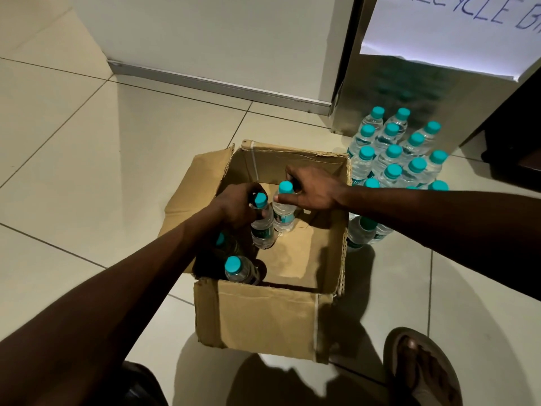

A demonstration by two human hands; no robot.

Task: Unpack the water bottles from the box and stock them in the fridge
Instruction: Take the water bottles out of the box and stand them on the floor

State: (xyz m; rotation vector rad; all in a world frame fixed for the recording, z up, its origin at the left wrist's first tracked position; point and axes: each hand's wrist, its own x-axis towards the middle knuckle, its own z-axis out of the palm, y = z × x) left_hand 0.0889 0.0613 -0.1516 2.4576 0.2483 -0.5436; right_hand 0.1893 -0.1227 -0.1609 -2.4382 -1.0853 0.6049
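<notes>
An open cardboard box (pixel 263 315) stands on the tiled floor. Inside it my left hand (pixel 237 206) grips the neck of a clear water bottle with a teal cap (pixel 263 230). My right hand (pixel 313 189) holds a second teal-capped bottle (pixel 283 215) by its top, right beside the first. Two more bottles remain in the box's left side: one (pixel 240 269) near the front wall, another (pixel 222 241) half hidden under my left arm. Several bottles (pixel 395 153) stand grouped on the floor to the right of the box.
A metal bin (pixel 409 92) with a paper sign reading "RECYCLE BI" stands behind the grouped bottles. A white wall with a grey skirting (pixel 219 83) runs behind the box. My sandalled foot (pixel 421 364) is at the bottom right. Open tile lies to the left.
</notes>
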